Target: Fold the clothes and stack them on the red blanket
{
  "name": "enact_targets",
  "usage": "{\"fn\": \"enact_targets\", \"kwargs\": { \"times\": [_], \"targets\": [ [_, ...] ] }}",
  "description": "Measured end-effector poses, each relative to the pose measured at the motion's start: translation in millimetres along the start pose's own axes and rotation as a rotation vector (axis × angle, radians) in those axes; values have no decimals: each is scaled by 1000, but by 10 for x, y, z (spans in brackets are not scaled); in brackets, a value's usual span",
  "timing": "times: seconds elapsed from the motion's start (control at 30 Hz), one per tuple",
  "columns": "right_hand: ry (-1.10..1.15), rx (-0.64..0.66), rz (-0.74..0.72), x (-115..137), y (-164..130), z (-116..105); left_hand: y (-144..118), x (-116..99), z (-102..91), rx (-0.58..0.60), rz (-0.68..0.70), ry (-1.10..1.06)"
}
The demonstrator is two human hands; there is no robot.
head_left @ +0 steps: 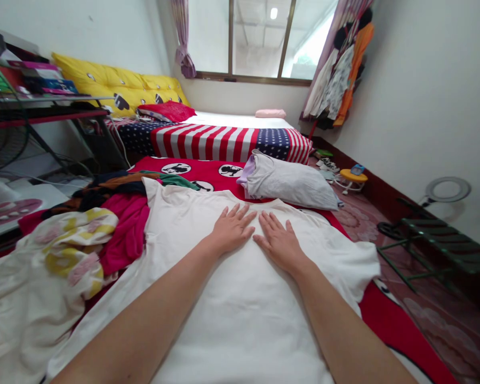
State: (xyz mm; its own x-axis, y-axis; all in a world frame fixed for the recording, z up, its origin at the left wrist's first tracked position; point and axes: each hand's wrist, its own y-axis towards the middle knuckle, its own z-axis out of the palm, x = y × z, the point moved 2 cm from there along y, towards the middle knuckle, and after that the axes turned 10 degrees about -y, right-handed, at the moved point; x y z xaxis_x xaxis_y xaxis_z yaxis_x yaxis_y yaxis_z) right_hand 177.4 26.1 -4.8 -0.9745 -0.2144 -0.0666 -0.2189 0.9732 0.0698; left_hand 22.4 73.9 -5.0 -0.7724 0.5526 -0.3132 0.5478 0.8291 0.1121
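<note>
A white T-shirt (240, 314) lies spread over the red patterned cover, its neckline facing away from me and its sleeves out to either side. My left hand (232, 229) rests palm down on the shirt just below the neckline, fingers spread. Close beside it, my right hand (279, 239) is also flat on the fabric with its fingers stretched out. Neither hand grips anything. Beyond the neckline, to the right, sits a folded pile of light grey clothing (292, 181) with a lilac piece at its left end.
Loose clothes, among them a magenta garment (126, 229) and a white-and-yellow printed one (78, 250), heap up at the left. A bed with a striped, starred cover (208, 141) stands behind. On the right are a green metal rack (448, 245) and a yellow stool (352, 176).
</note>
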Motion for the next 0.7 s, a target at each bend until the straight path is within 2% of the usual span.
{"fn": "enact_targets", "kwargs": {
  "times": [0.13,0.23,0.37,0.43,0.5,0.57,0.63,0.7],
  "targets": [
    [-15,26,91,-24,3,21,-1,104,-16,-72,-134,21],
    [-15,30,104,-28,1,23,-1,151,-17,-109,-201,22],
    [-4,21,96,-23,-5,11,-5,164,-24,-147,-186,-27],
    [7,4,100,-18,-11,-6,-6,151,-49,-205,-112,-122],
    [13,-23,91,-10,-18,-29,-2,120,-83,-276,40,-342],
    [-2,-70,53,4,-25,-54,11,100,-110,-319,136,-683],
    [-30,-129,4,17,-30,-74,30,106,-114,-310,93,-1045],
    [-53,-182,-31,24,-33,-87,39,121,-109,-271,15,-1311]
  ]
}}
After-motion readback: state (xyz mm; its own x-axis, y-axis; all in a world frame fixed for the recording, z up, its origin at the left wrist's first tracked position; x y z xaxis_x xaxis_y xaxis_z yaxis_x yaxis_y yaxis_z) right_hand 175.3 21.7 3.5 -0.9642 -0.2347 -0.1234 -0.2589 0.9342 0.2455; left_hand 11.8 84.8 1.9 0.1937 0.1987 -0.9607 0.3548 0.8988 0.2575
